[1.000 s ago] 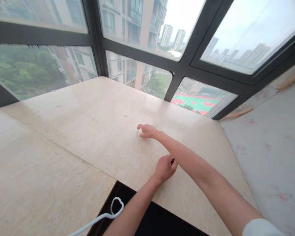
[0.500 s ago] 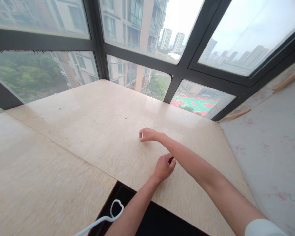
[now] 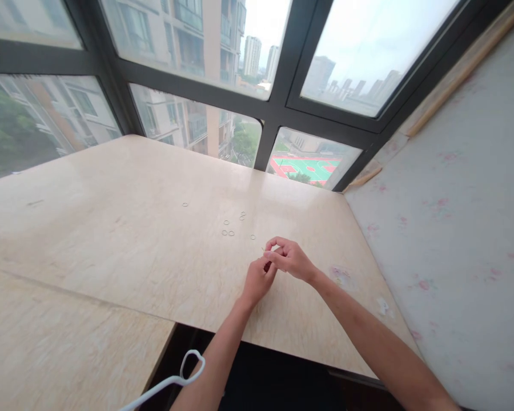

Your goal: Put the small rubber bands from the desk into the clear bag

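Both hands meet low over the beige stone-look countertop (image 3: 154, 251). My left hand (image 3: 257, 282) is closed, its fingertips partly hidden behind the other hand. My right hand (image 3: 292, 260) pinches thumb and forefinger together right at the left hand's fingertips. A tiny yellowish bit (image 3: 263, 249) shows by the pinch, too small to name. Just beyond the hands lie several thin rings; the nearest ring (image 3: 252, 237) is apart from the fingers. A loose ring pair (image 3: 228, 233) sits to its left, with another ring (image 3: 185, 204) farther off.
Beside my right forearm lie a small clear plastic packet (image 3: 341, 275) and a white scrap (image 3: 383, 306). A white cord with a loop (image 3: 167, 385) is at the lower left. Dark-framed windows (image 3: 265, 137) border the back, and a flowered wall (image 3: 437, 228) stands to the right.
My right hand has drawn back from the rings to meet my left hand. The view has shifted right, and several rings and the packet now show.
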A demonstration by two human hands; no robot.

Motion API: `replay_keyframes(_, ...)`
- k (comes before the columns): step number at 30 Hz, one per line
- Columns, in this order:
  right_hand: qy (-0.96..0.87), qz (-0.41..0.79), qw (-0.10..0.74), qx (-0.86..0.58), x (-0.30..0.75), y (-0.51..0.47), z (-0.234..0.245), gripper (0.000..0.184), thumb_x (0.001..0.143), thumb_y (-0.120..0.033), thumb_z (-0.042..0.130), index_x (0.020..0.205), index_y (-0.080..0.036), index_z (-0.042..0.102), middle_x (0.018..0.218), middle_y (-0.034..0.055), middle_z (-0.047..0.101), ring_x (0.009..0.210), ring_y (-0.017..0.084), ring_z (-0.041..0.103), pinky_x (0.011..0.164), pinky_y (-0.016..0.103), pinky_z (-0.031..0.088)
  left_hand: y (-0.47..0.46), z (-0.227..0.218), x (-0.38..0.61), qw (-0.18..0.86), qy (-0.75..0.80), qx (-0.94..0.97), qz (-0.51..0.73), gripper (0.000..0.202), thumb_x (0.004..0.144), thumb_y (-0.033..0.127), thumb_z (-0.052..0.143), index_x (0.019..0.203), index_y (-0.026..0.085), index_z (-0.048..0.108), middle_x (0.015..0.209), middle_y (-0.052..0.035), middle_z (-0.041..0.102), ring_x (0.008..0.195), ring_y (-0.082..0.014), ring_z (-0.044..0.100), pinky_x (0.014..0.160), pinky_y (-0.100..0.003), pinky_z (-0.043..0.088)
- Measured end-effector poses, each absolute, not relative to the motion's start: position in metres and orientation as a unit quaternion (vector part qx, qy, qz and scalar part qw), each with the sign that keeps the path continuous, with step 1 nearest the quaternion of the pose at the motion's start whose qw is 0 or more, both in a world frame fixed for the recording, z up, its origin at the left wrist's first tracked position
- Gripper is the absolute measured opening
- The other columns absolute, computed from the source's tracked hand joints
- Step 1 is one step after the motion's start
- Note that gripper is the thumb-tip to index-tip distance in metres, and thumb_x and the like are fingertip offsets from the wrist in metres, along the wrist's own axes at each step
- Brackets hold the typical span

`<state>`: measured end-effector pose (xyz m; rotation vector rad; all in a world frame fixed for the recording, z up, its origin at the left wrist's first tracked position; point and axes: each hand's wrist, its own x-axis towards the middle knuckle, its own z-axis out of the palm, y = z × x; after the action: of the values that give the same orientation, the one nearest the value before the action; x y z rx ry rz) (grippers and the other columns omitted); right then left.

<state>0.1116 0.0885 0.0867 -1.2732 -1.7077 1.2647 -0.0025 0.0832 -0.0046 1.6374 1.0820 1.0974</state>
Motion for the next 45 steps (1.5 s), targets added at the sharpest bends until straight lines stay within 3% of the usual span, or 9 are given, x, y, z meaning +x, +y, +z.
replay_keyframes(4, -0.583, 0.479, 0.381, -0.534, 0.156, 0.046, 0.076, 0.025, 0.082, -0.044, 0.057, 0.085, -0.019, 0.051, 0.042, -0.0119, 0.037, 0.035, 0.005, 0.03, 0.036, 0.017, 0.022, 0.083, 0.003, -0.004, 0.436, 0.429, 0.659, 0.438, 0.027, 0.088, 0.035, 0.046, 0.08, 0.015, 0.063, 0.069, -0.001, 0.062, 0.064, -0.0129, 0.054, 0.061, -0.024, 0.04)
replay_keyframes(8, -0.551, 0.415, 0.395, -0.606, 0.198, 0.006, 0.065, 0.025, 0.083, -0.044, 0.056, 0.083, -0.019, 0.052, 0.043, -0.0116, 0.034, 0.036, 0.006, 0.027, 0.037, 0.018, 0.02, 0.084, 0.003, -0.004, 0.446, 0.441, 0.649, 0.431, 0.028, 0.088, 0.038, 0.048, 0.081, 0.016, 0.063, 0.069, -0.001, 0.062, 0.063, -0.0132, 0.055, 0.06, -0.024, 0.043)
replay_keyframes(15, -0.471, 0.156, 0.498, -0.711, 0.252, -0.028, 0.062, 0.027, 0.084, -0.045, 0.055, 0.087, -0.019, 0.056, 0.047, -0.0099, 0.031, 0.041, 0.008, 0.029, 0.04, 0.02, 0.022, 0.084, 0.006, -0.003, 0.448, 0.46, 0.634, 0.431, 0.027, 0.085, 0.04, 0.051, 0.08, 0.016, 0.063, 0.066, -0.0007, 0.06, 0.062, -0.0138, 0.056, 0.058, -0.023, 0.043)
replay_keyframes(21, -0.521, 0.045, 0.417, -0.744, 0.269, -0.028, 0.051, 0.031, 0.087, -0.044, 0.05, 0.085, -0.016, 0.063, 0.046, -0.0096, 0.028, 0.043, 0.009, 0.029, 0.045, 0.021, 0.024, 0.084, 0.003, -0.003, 0.445, 0.475, 0.622, 0.435, 0.028, 0.084, 0.042, 0.053, 0.08, 0.017, 0.063, 0.066, -0.0008, 0.059, 0.061, -0.0142, 0.054, 0.058, -0.023, 0.042)
replay_keyframes(29, -0.468, 0.104, 0.462, -0.746, 0.263, -0.046, 0.037, 0.031, 0.087, -0.044, 0.05, 0.092, -0.016, 0.062, 0.049, -0.0089, 0.029, 0.044, 0.01, 0.028, 0.043, 0.021, 0.023, 0.084, 0.003, -0.003, 0.448, 0.482, 0.61, 0.441, 0.026, 0.084, 0.042, 0.054, 0.081, 0.017, 0.063, 0.066, -0.0001, 0.059, 0.059, -0.0132, 0.053, 0.057, -0.023, 0.042)
replay_keyframes(37, -0.52, 0.177, 0.42, -0.722, 0.257, -0.073, 0.006, 0.034, 0.084, -0.046, 0.053, 0.085, -0.016, 0.068, 0.049, -0.0056, 0.036, 0.045, 0.011, 0.035, 0.043, 0.022, 0.032, 0.082, 0.001, -0.002, 0.44, 0.485, 0.614, 0.44, 0.026, 0.085, 0.04, 0.052, 0.08, 0.017, 0.063, 0.064, 0.0, 0.058, 0.057, -0.0127, 0.052, 0.055, -0.022, 0.041)
replay_keyframes(45, -0.488, 0.202, 0.426, -0.735, 0.266, -0.07, -0.001, 0.039, 0.08, -0.052, 0.055, 0.086, -0.016, 0.069, 0.047, -0.0051, 0.041, 0.042, 0.011, 0.036, 0.04, 0.022, 0.032, 0.081, 0.001, 0.001, 0.421, 0.495, 0.619, 0.441, 0.027, 0.084, 0.04, 0.052, 0.08, 0.016, 0.063, 0.064, -0.0003, 0.059, 0.057, -0.0124, 0.053, 0.055, -0.023, 0.041)
